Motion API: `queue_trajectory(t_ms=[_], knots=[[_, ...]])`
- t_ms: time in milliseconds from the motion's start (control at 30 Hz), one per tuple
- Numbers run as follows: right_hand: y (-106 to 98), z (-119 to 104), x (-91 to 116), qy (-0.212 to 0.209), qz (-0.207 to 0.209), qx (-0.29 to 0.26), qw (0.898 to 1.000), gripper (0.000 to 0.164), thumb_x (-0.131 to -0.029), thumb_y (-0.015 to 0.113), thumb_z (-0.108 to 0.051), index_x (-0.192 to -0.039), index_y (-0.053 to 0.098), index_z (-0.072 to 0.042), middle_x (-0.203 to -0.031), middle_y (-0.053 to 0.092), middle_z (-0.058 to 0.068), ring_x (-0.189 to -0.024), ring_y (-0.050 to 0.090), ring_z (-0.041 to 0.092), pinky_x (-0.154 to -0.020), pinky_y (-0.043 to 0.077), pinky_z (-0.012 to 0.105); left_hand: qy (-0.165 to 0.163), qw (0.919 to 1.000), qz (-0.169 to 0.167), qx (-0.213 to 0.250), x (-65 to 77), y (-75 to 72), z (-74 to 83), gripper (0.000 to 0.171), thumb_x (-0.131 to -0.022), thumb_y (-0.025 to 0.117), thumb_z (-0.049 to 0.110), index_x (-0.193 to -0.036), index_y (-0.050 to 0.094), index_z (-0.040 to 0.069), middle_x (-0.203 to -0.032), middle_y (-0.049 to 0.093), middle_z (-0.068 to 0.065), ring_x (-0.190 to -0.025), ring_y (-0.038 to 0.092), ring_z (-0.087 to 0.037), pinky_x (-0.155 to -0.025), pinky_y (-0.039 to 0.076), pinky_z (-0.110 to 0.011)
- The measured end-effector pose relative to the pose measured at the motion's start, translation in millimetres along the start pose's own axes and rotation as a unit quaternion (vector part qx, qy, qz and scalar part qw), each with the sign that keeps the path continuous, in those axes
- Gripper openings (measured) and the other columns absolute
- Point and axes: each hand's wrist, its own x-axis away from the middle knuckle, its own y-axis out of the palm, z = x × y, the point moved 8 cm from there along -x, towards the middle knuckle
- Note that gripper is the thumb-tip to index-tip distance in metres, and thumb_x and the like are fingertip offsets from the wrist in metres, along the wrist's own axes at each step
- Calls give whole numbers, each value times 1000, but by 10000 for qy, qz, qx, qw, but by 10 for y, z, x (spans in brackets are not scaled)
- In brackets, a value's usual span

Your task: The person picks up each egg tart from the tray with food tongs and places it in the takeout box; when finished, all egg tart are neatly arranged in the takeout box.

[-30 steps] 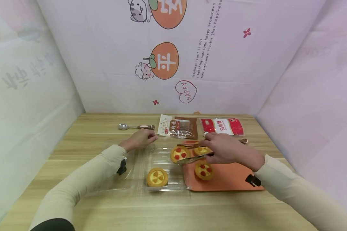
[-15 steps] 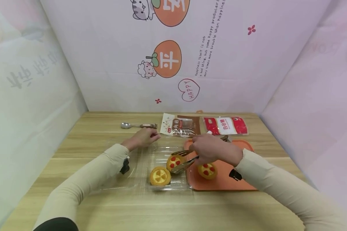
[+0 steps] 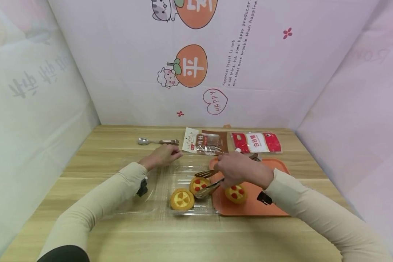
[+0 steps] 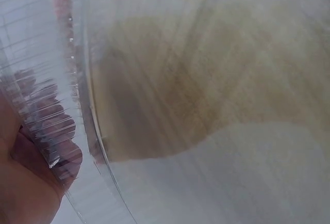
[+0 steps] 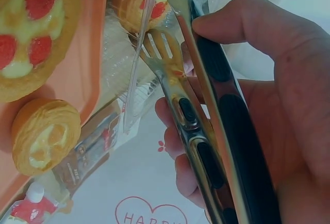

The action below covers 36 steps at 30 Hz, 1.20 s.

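- Strawberry-topped tart [image 3: 195, 185] lay inside the clear container [image 3: 183, 175], towards its right edge; tongs [image 3: 207, 190], squeezed too hard, might crush it.
- Right hand [image 3: 235, 168] curled round them, half open; slipping could jostle the custard tart [image 3: 182, 199].
- Left hand [image 3: 164, 155] sat near the container's back edge, grip unclear.

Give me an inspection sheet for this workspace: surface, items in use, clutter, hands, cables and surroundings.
Surface: wood-grain table.
Items in use: tongs at a red-topped tart in a clear container; yellow-topped tart beside it; two more tarts on an orange tray.
Clutter: spoon, brown packet and red packet toward the back.
Right hand: grips the tongs.
Left hand: near the container's far side; whether it holds the plastic is unclear.
Cables: nothing seen.
Surroundings: printed white back wall, pale walls either side.
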Motion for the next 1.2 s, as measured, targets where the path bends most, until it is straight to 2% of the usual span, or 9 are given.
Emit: queue_trajectory(t_ms=[233,367,433,567,667,833,933,1067,1200], knots=[[-42,33,66,96,-78,-301,9995,43,-78,77,-40,-112,71,-15,-90,61,-1,-78,55,15,-63,50,34,49,10000,32,-36,-3,-6,27,19,-99,59,22,-94,70,7,-74,61,2,-62,53,-11,-60,46,-27],[-113,204,194,373,-93,-748,9965,51,-78,77,-49,-119,70,-19,-101,64,-2,-85,57,15,-68,51,35,128,9999,89,4,12,-16,50,20,-99,59,22,-94,70,6,-73,61,2,-62,53,-11,-60,45,-27],[-171,333,309,534,79,-919,9943,50,-79,77,-45,-121,69,-19,-107,64,-1,-87,58,16,-69,51,36,238,9996,163,-17,17,-23,67,19,-98,59,20,-93,69,5,-72,60,2,-61,52,-10,-59,45,-27],[-196,598,579,804,433,-1074,9900,47,-79,73,-31,-123,68,-16,-108,63,4,-81,56,15,-61,48,33,249,9996,160,-40,14,-16,68,19,-99,59,20,-94,69,5,-73,61,2,-62,53,-11,-60,46,-27],[-97,761,763,915,487,-1074,9888,46,-78,71,-28,-122,68,-14,-105,63,5,-79,56,14,-58,46,32,66,10000,43,-24,-1,2,30,21,-99,58,24,-96,70,7,-75,62,2,-64,54,-11,-61,46,-27],[142,943,1008,863,575,-1097,9885,42,-78,71,-28,-117,70,-12,-106,66,4,-86,61,18,-64,49,35,-81,9999,15,-65,-23,3,9,21,-100,58,25,-96,70,8,-75,62,2,-64,53,-11,-62,46,-27],[286,999,1116,855,602,-1410,9845,43,-79,71,-27,-118,70,-9,-108,67,4,-84,59,15,-63,46,32,-71,9999,53,-107,-16,1,11,20,-99,59,23,-96,70,7,-75,62,1,-64,53,-11,-62,46,-27],[509,1037,1229,1105,424,-2052,9715,46,-81,72,-28,-122,68,-8,-109,64,3,-78,52,10,-62,43,28,-115,9999,30,-28,-7,9,11,19,-99,60,22,-96,71,7,-75,61,2,-63,53,-11,-61,46,-27],[671,1016,1310,1263,424,-2189,9666,48,-79,74,-28,-122,68,-9,-105,63,2,-73,49,8,-60,42,27,-160,9999,11,63,-10,8,14,18,-99,60,22,-96,71,7,-73,60,2,-63,53,-12,-60,45,-27]])
